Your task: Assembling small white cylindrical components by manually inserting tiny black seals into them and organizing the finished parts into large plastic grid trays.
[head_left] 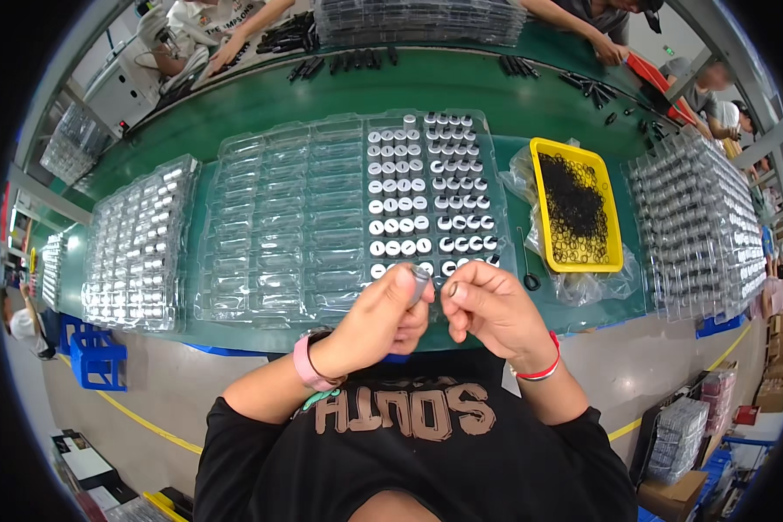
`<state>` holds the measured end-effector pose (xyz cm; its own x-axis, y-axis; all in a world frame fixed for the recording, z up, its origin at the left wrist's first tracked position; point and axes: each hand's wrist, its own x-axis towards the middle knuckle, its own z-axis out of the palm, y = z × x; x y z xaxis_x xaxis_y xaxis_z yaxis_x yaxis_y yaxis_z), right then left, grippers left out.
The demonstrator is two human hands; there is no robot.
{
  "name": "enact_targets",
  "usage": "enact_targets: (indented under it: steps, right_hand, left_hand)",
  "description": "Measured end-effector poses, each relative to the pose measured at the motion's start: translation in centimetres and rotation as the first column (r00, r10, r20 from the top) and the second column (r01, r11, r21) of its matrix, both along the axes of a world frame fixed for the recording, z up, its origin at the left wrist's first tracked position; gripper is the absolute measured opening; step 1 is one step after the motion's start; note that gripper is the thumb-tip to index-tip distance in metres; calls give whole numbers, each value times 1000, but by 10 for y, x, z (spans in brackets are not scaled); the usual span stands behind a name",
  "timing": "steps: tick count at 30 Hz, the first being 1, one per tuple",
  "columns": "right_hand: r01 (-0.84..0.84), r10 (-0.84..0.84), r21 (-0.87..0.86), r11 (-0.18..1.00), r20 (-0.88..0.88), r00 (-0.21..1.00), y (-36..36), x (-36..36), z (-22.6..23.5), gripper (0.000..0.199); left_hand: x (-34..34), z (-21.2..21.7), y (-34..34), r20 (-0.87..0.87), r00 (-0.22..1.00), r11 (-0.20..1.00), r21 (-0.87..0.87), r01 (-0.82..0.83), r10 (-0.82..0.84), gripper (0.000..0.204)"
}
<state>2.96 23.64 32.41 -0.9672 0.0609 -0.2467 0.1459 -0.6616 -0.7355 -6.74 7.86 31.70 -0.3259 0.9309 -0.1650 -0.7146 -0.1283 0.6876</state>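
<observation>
Green tabletop (pixel 444 74), ridged clear tray (pixel 278 217), smooth grey cylinder (pixel 420 273) in left grip (pixel 391 306).

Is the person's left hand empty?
No, the left hand holds a grey cylinder between thumb and fingers.

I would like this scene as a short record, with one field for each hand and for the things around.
Left hand: holds a small grey cylinder
Right hand: fingertips close together beside it; too small to tell what they hold, if anything
Plastic tray: see-through, beyond the hands; white-topped cylinders in its right part
Yellow tub: right of the plastic tray, holding black rings
Sides: left stack and right stack of trays
Table: green
</observation>
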Motion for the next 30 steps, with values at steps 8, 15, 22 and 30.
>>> enact_targets:
  steps: [8, 15, 22, 30]
  right_hand:
    - [170, -166, 84, 982, -55, 985, 15, 9, -6, 2]
    - [153, -149, 7, 988, -172, 974, 16, 19, -2, 2]
    - [251, -245, 20, 968, -147, 958, 26, 32, -2, 2]
    - [337, -321, 117, 934, -137, 937, 20, 27, -10, 3]
  left_hand:
    - [-82, 5, 38, -558, 820, 940, -196, -280, 128, 22]
    - [-200, -29, 108, -887, -368, 723, 57, -688, -280, 15]
    - [-223, -34, 133, -873, -304, 739, -90, -668, -381, 16]
    - [-197, 8, 20, -993, -114, 784, 103, -613, 42, 20]
